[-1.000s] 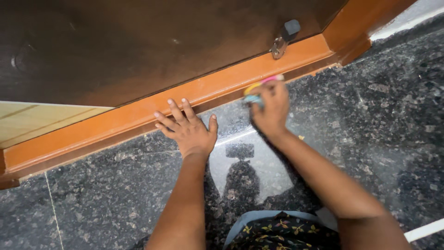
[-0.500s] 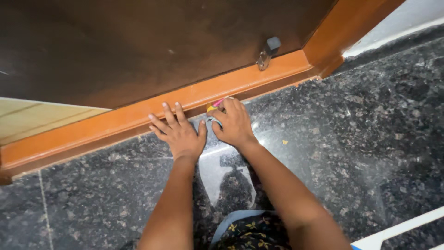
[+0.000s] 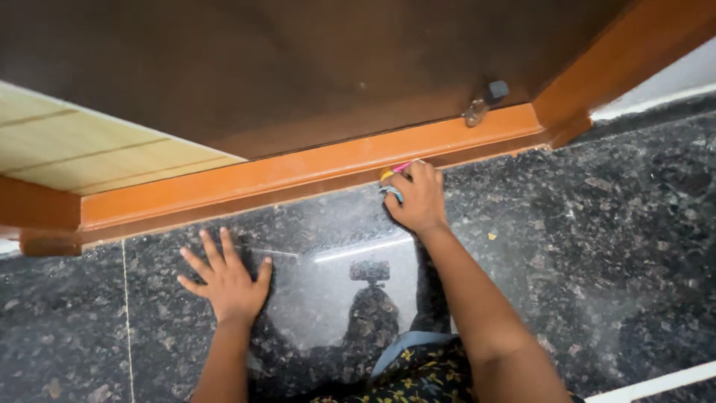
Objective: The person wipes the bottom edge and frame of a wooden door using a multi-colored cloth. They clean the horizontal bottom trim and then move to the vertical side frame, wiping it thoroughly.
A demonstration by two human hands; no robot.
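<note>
My right hand [image 3: 418, 198] is closed around a small multicoloured cloth or sponge [image 3: 390, 179] with pink, yellow and blue showing, pressed against the lower face of an orange-brown wooden door threshold [image 3: 298, 175]. My left hand [image 3: 224, 280] lies flat with fingers spread on the dark speckled granite floor [image 3: 597, 224], a short way in front of the threshold and apart from it. Most of the cloth is hidden under my fingers.
A dark brown door [image 3: 298, 67] stands above the threshold, with a metal door stopper with a dark tip [image 3: 483, 102] near its right end. The orange door frame [image 3: 626, 63] rises at right. Pale wooden panelling [image 3: 97, 145] shows at left. A small yellow crumb [image 3: 491, 236] lies on the floor.
My left hand has come off the threshold and moved back and left onto the floor. My right hand with the cloth stays against the threshold. The view has shifted left.
</note>
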